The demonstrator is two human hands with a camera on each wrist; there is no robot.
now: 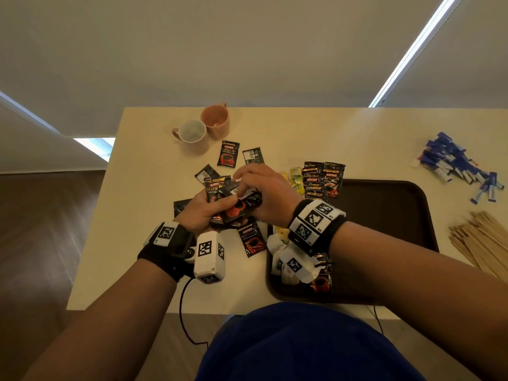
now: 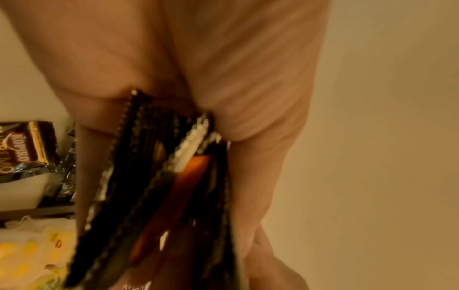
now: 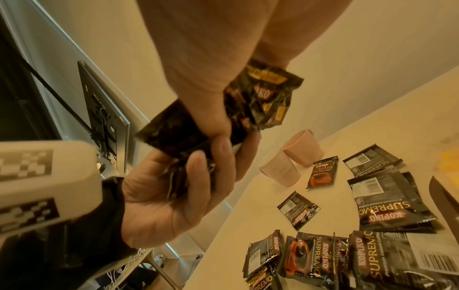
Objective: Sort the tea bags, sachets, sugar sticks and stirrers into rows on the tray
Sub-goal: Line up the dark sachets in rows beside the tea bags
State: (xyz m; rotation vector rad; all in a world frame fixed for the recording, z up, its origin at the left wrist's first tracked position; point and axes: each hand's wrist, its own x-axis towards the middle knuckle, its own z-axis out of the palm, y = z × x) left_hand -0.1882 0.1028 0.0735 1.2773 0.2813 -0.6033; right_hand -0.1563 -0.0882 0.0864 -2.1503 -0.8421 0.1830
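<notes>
Above the table, left of the tray, both hands hold one bundle of black Kopiko sachets. My left hand grips the bundle from below, fingers curled round it. My right hand pinches its top sachets from above. More sachets lie in a row at the far left of the brown tray, beside yellow tea bags. Other tea bags sit at the tray's near left, partly hidden by my right wrist. Loose sachets lie scattered on the table.
Blue sugar sticks are heaped on the table right of the tray, with wooden stirrers nearer me. A pink mug and a pale mug stand at the back left. The table's left edge is close to my left hand.
</notes>
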